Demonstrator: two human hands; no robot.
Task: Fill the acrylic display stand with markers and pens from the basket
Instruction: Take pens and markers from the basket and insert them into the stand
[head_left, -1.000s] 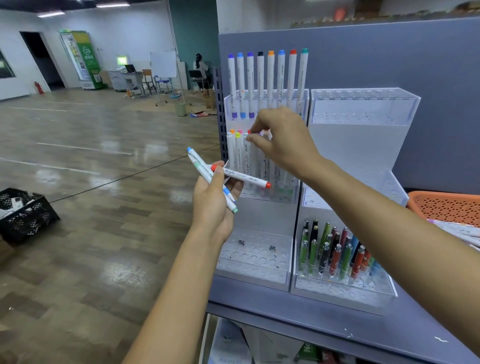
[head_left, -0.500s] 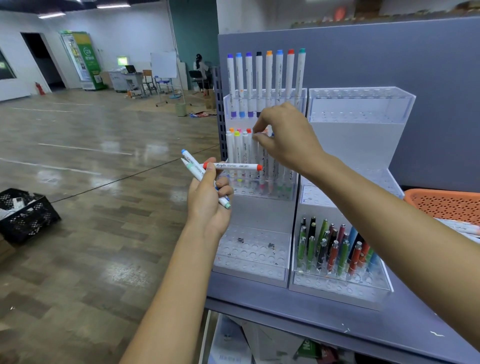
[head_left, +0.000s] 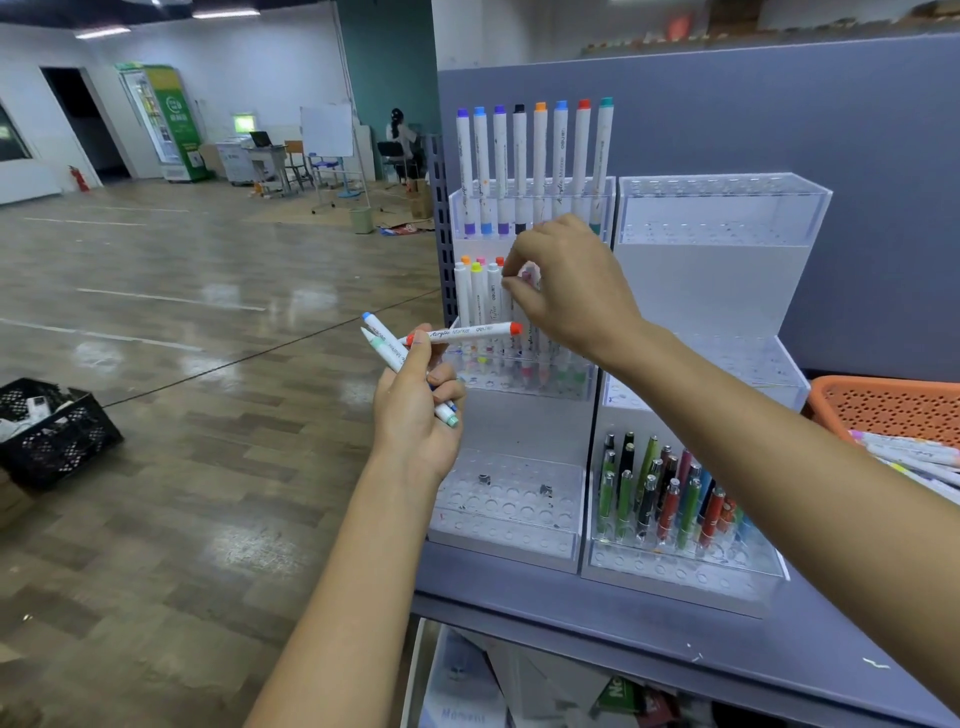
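A grey shelf (head_left: 597, 608) carries 2 clear acrylic stands; the left stand (head_left: 519, 525) has 8 markers in its top row and a part-filled middle row, while its bottom row is bare. An orange basket (head_left: 883, 410) of markers sits at far right. The right hand (head_left: 566, 291) pinches a marker top in the middle row, lower than half a second ago, so that marker looks nearly seated. The left hand (head_left: 415, 410) grips 3 spare markers (head_left: 400, 358), raised closer to the stand.
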